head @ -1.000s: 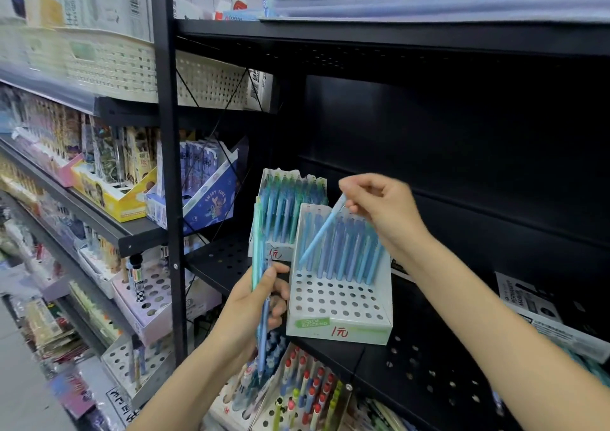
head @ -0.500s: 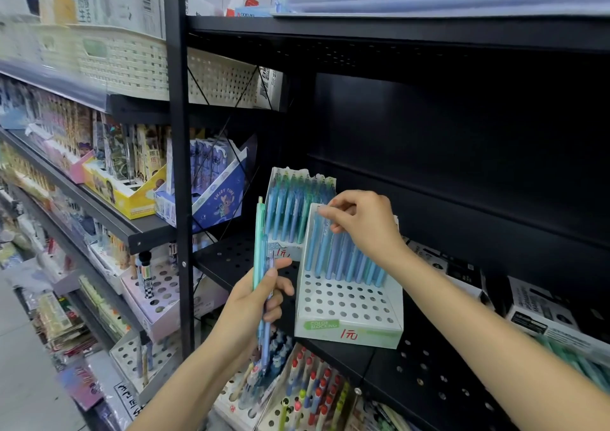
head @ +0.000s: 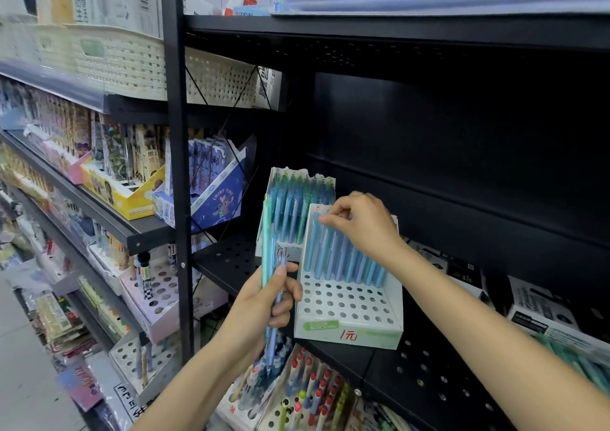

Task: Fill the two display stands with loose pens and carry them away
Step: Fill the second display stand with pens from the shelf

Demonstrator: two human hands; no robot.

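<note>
Head view: left hand grips a bundle of loose pens upright beside the front stand on the shelf; right hand fingers pinch a pen top in its back row; pens look light, stiff, slippery; best held mid-barrel.

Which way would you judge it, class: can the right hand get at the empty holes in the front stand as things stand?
Probably yes. The right hand is at the back-row pens of the front stand, and the empty holes just below lie uncovered, the left hand staying off to the side.
</note>
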